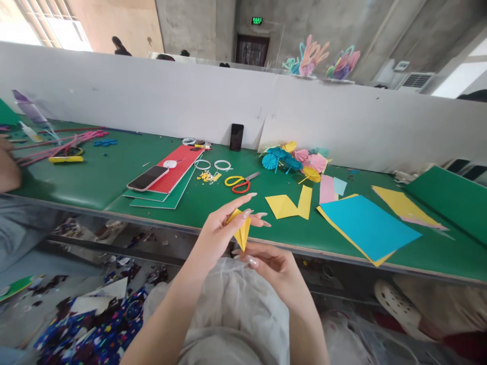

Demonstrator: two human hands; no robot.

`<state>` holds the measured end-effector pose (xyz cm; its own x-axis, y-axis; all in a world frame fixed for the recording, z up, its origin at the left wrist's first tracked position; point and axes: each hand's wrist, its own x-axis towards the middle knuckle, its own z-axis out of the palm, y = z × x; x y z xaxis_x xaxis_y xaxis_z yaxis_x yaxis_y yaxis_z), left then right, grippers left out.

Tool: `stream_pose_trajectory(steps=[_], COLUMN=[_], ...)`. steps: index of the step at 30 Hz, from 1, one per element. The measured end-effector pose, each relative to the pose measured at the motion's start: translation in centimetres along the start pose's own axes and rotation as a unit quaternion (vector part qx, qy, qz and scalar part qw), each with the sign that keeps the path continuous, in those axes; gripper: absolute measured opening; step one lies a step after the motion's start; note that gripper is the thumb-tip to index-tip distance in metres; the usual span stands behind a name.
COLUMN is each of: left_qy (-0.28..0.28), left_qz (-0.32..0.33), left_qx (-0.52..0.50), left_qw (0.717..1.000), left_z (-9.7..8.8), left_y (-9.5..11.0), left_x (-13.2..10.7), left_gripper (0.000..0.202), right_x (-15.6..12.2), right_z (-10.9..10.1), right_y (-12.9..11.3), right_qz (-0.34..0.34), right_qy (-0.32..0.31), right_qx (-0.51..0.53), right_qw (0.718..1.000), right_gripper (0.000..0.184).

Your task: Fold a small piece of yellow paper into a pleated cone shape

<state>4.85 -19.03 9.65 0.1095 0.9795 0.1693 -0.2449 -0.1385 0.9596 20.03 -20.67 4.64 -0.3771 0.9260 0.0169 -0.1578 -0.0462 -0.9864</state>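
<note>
A small folded yellow paper piece (242,229), narrowing to a point at the bottom, is held in front of the table edge above my lap. My left hand (222,228) pinches its upper part, with the other fingers stretched out. My right hand (272,263) sits just below, fingers curled, touching the paper's lower tip. Beyond my hands, folded yellow paper pieces (291,204) lie on the green table (114,177).
Scissors with yellow and red handles (239,182), a phone (147,178) on red and green sheets, blue and yellow paper sheets (367,225), small paper umbrellas (294,158) and a dark phone (236,137) against the white divider. Another person's arm (7,167) at far left. Scraps litter the floor.
</note>
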Motion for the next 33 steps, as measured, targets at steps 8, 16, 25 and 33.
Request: stream_pose_trajectory(steps=[8, 16, 25, 33], left_qy=[-0.023, -0.007, -0.002, -0.054], left_qz=[-0.049, -0.037, -0.041, -0.146], left_qx=[-0.008, -0.043, -0.035, -0.03], left_qw=[0.998, 0.998, 0.999, 0.987], left_z=[0.2, 0.8, 1.4, 1.1], left_y=[-0.1, -0.6, 0.1, -0.1], left_x=[0.0, 0.0, 0.2, 0.2], left_gripper=[0.047, 0.048, 0.043, 0.051], right_x=[0.7, 0.0, -0.3, 1.2], right_z=[1.7, 0.6, -0.2, 1.0], right_y=[-0.8, -0.4, -0.7, -1.6], right_qz=[-0.015, 0.03, 0.043, -0.036], right_qy=[0.007, -0.017, -0.046, 0.012], right_qx=[-0.003, -0.025, 0.009, -0.036], right_qw=[1.0, 0.999, 0.998, 0.999], right_gripper=[0.022, 0.028, 0.032, 0.038])
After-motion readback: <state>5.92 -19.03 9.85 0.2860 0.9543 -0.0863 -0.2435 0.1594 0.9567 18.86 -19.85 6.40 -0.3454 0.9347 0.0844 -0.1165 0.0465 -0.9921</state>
